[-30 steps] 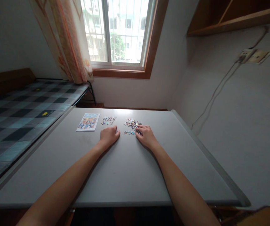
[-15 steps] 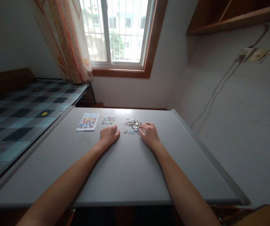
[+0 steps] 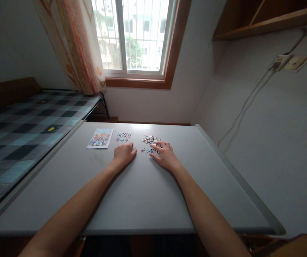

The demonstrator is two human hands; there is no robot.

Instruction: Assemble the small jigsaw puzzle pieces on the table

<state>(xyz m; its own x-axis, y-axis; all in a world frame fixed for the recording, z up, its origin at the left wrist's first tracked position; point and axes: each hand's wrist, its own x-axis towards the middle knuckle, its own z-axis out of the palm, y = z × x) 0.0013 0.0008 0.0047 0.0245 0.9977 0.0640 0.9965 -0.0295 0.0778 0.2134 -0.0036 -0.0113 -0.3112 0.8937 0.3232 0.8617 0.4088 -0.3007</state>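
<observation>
Several small puzzle pieces lie in a loose pile (image 3: 148, 139), right of the table's middle, with a short row of pieces (image 3: 145, 150) in front of it. Over the right side of these pieces is my right hand (image 3: 165, 155), thumb and fingers spread apart. My left hand (image 3: 124, 152) rests on the table with its fingers curled in; whether it holds anything is hidden. Just beyond it lies a separate group of pieces (image 3: 123, 135). A printed picture card (image 3: 100, 139) is flat on the table to the left of that group.
The pale table (image 3: 142, 192) has raised edges left and right. A bed with a checked cover (image 3: 43, 114) stands along its left side. Beyond are a curtain (image 3: 75, 46) and a window; a cable (image 3: 240, 110) hangs on the right wall.
My right hand has moved a little to the left, over the pieces, and its thumb and fingers are spread wider. My left hand has stayed in place.
</observation>
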